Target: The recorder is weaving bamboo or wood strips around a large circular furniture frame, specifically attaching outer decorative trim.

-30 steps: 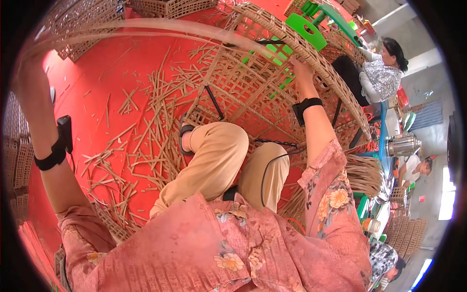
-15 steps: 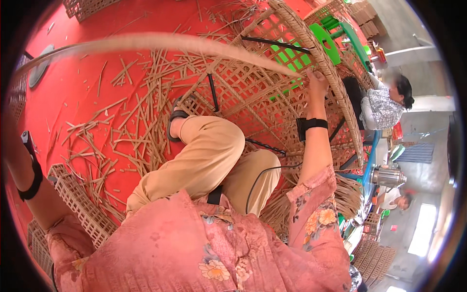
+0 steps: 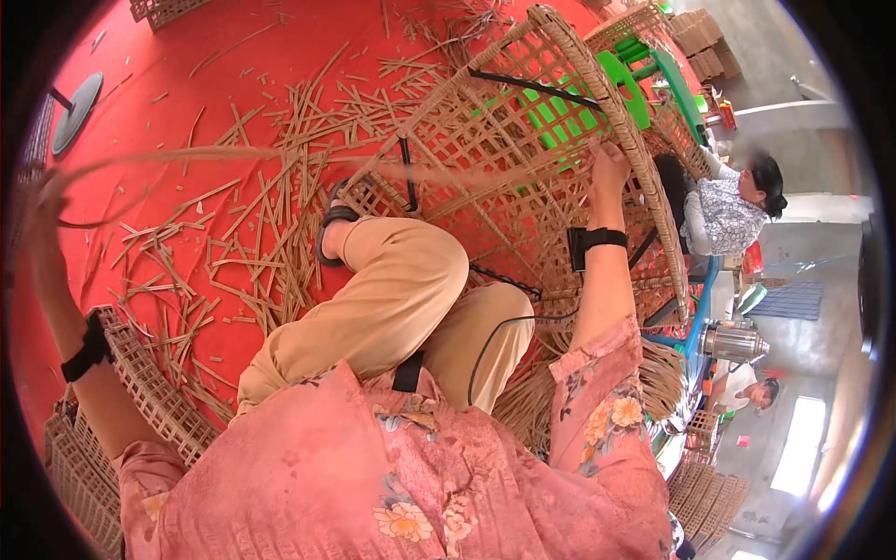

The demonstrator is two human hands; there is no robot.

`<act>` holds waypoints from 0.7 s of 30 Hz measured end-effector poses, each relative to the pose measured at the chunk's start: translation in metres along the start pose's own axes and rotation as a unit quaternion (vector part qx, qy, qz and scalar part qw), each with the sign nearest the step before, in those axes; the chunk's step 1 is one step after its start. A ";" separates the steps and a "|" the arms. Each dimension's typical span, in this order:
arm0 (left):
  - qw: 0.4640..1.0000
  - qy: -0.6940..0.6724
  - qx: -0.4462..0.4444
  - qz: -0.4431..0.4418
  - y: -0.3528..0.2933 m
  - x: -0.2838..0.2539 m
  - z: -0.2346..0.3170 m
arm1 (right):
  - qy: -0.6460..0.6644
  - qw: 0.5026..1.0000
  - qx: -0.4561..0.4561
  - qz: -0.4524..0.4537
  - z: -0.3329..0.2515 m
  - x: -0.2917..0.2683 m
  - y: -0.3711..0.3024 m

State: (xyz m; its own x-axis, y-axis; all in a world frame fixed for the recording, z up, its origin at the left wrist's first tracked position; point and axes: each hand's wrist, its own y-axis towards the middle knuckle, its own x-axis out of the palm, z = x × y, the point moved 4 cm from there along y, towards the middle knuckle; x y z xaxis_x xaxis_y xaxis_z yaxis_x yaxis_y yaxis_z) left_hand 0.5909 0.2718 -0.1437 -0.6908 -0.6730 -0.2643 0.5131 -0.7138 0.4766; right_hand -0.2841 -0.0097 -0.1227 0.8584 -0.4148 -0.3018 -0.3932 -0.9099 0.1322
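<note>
A long, blurred strip runs left to right

The basket is tan, in open lattice, with black bars. Left of the basket, light-brown strips streak a red floor. Below the basket are beige trousers and a pink shirt patterned with orange and pale flowers. Right of the basket, a co-worker's white top has dark figuring. The 2 wristbands are black.
</note>
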 end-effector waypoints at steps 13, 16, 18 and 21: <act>0.898 -0.148 0.053 -0.410 -0.104 0.470 0.187 | 0.182 0.982 0.043 -0.013 0.020 -0.017 -0.018; 0.881 -0.233 0.032 -0.410 -0.131 0.600 0.257 | 0.222 0.973 0.060 0.005 0.030 -0.026 -0.016; 0.891 -0.259 -0.007 -0.372 -0.142 0.658 0.292 | 0.235 0.970 0.064 0.004 0.030 -0.018 -0.016; 0.908 -0.223 -0.080 -0.345 -0.159 0.712 0.324 | 0.244 0.967 0.077 0.000 0.032 -0.012 -0.011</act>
State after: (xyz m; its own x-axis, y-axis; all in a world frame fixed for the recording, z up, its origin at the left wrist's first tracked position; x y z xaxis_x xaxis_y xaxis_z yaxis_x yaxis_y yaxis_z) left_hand -0.1476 -0.0315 -0.1358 -0.9953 0.0664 -0.0706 -0.0787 -0.9787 0.1898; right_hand -0.3005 0.0057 -0.1510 0.8968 -0.4022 0.1846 -0.4055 -0.9139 -0.0210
